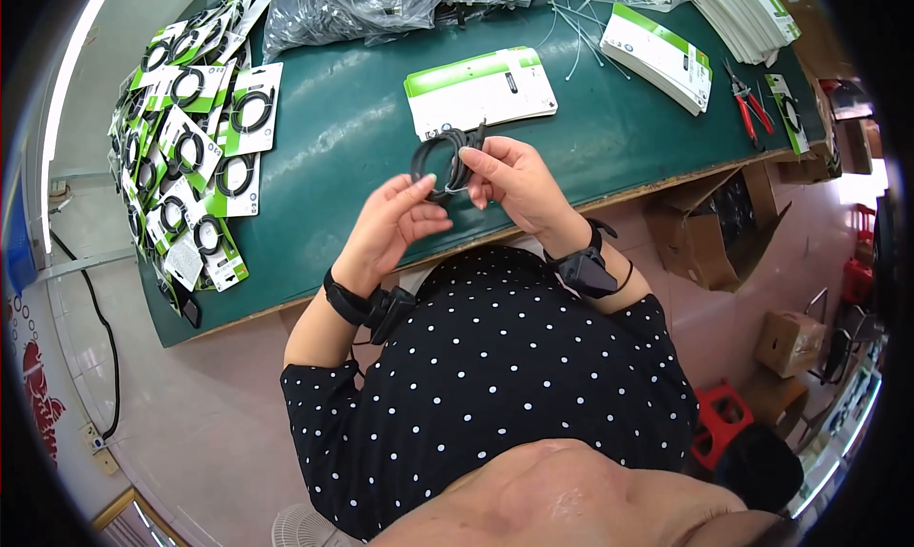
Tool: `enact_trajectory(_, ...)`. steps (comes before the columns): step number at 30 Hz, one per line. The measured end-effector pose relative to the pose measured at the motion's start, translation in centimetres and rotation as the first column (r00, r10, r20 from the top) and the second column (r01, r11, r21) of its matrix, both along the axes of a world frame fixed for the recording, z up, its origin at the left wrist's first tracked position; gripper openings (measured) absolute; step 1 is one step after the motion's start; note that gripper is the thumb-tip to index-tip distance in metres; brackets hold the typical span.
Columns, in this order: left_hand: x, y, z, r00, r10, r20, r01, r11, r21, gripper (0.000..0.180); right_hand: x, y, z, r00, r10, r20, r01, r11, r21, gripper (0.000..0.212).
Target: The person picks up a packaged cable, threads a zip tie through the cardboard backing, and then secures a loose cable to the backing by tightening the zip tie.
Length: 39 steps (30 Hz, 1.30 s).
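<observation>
A coiled black cable (pixel 426 159) is held up between my hands, just above the table's near edge. My left hand (pixel 398 210) pinches the coil's lower left side between thumb and fingers. On the other side, my right hand (pixel 509 178) grips the bundled part of the coil, its thumb pressed against the loops. One cable end points up near the right fingers. Behind the coil lies a stack of white and green cards (pixel 481 90), partly hidden by the cable.
Carded cables (pixel 190 157) pile up along the table's left side. Clear bags (pixel 347 9) of black cables sit at the back. Loose white zip ties (pixel 579 38), more card stacks (pixel 657 57) and red-handled cutters (pixel 747 104) are at right. An open carton (pixel 705 238) stands below.
</observation>
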<state>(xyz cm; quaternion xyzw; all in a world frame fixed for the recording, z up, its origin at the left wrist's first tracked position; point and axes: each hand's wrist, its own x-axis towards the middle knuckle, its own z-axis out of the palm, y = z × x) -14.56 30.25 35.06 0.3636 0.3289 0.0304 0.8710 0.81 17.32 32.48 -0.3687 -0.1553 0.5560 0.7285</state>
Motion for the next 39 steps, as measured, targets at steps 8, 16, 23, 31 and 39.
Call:
enact_trajectory(8, -1.6, 0.5, -1.2, 0.973, -0.231, 0.009, 0.228, 0.953, -0.2, 0.026, -1.7, 0.7, 1.5, 0.995, 0.016, 0.097, -0.011, 0.999, -0.052, 0.02)
enact_trajectory(16, -2.3, 0.9, -1.9, 0.958, -0.272, 0.095, 0.288, 0.924, -0.254, 0.033, -2.5, 1.3, 2.0, 0.983, 0.008, 0.183, 0.001, 0.999, -0.051, 0.023)
enact_trajectory(23, -1.7, 0.7, -1.0, 0.973, -0.204, 0.111, 0.223, 0.953, -0.203, 0.027, -2.9, 1.2, 2.7, 0.927, 0.093, 0.363, -0.057, 0.993, -0.107, 0.014)
enact_trajectory(31, -1.8, 0.6, 0.2, 0.983, 0.125, 0.132, -0.138, 0.986, 0.092, 0.02, -2.0, -0.1, 1.0, 0.961, 0.124, 0.246, -0.114, 0.992, -0.056, 0.017)
enact_trajectory(39, -1.9, 0.5, -1.0, 0.976, -0.029, 0.215, -0.015, 0.98, 0.2, 0.012, -1.9, 0.2, 0.0, 0.952, 0.154, 0.266, -0.114, 0.981, -0.159, 0.018)
